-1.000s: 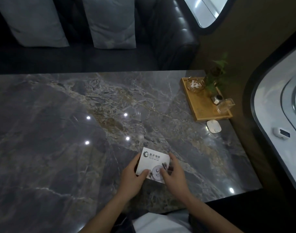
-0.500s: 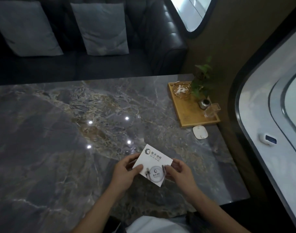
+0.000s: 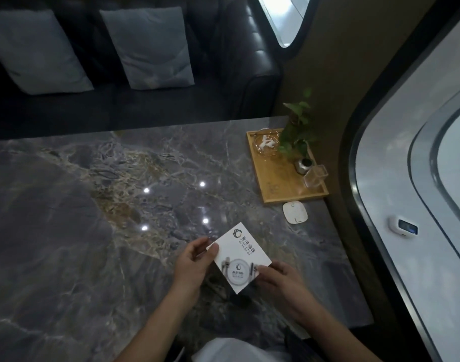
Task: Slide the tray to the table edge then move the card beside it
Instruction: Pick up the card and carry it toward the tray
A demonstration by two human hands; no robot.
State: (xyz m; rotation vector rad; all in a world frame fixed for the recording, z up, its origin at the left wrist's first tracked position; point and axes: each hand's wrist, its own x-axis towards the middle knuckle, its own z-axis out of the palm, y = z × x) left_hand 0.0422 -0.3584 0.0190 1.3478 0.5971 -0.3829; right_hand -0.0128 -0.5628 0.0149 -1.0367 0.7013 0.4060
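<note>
A white card [image 3: 239, 253] with a logo and a printed plate picture is held just above the marble table [image 3: 93, 231] near its front edge. My left hand [image 3: 194, 262] pinches the card's left edge. My right hand [image 3: 278, 280] grips its lower right corner. A wooden tray [image 3: 278, 184] lies at the table's far right edge against the wall. It carries a glass dish, a small potted plant, a metal pot and a clear square cup.
A white rounded square pad [image 3: 295, 212] lies on the table just in front of the tray. A dark sofa with two grey cushions [image 3: 147, 45] stands beyond the table. A curved wall panel with a small white device [image 3: 404, 227] runs along the right.
Both hands have lifted the card and turned it so it points toward the upper left corner. The camera has tilted up, which shows more of the sofa.
</note>
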